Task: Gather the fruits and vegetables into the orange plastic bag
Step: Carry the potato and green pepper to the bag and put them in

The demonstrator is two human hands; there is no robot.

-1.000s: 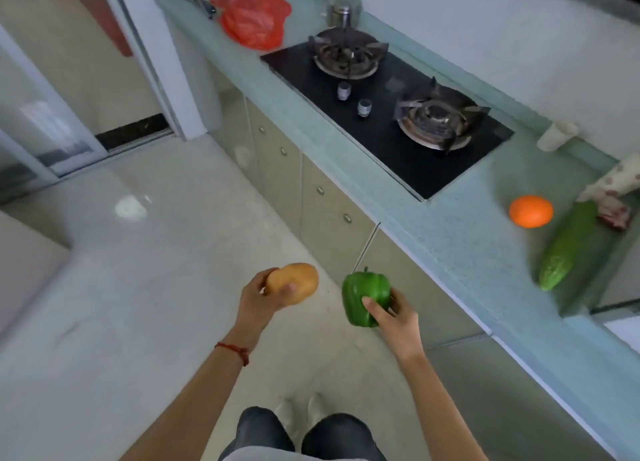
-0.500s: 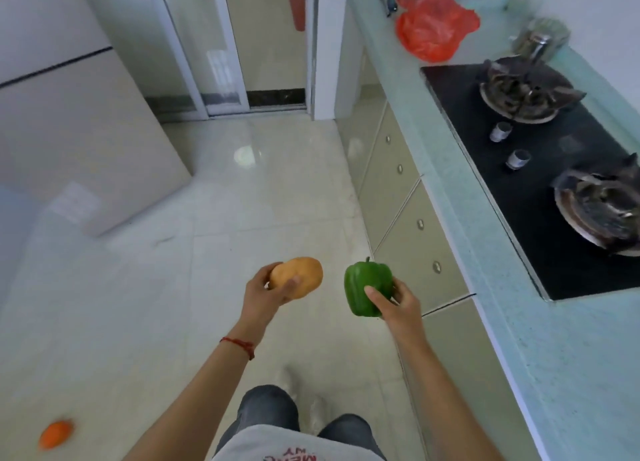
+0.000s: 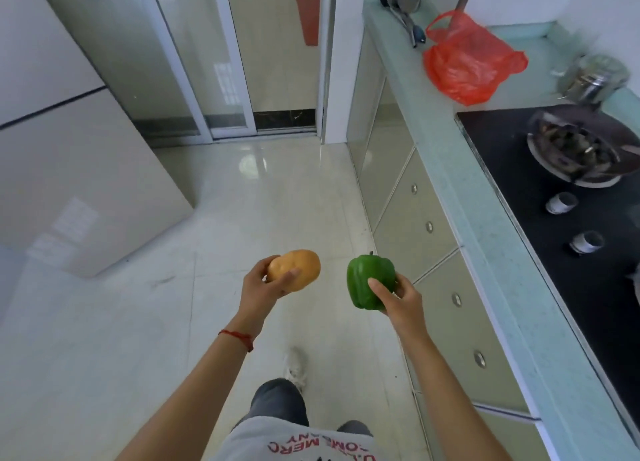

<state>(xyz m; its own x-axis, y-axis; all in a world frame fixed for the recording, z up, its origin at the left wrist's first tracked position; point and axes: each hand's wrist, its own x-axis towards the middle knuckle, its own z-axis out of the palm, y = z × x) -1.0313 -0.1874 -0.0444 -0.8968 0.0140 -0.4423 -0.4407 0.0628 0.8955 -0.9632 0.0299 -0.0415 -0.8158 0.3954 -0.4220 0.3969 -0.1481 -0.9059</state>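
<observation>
The orange bag (image 3: pixel 468 57) sits far up the counter (image 3: pixel 446 155) by the stove (image 3: pixel 568 197), so we walk slowly – left hand (image 3: pixel 258 292) curled round the potato (image 3: pixel 294 270), right hand (image 3: pixel 398 301) round the green pepper (image 3: pixel 369 280) – holding tight.

Both forearms reach forward over the floor — the left hand (image 3: pixel 263 292) curls around a potato (image 3: pixel 298 269), the right hand (image 3: pixel 398 299) grips a green pepper (image 3: pixel 367 280), thumb across its front.
</observation>
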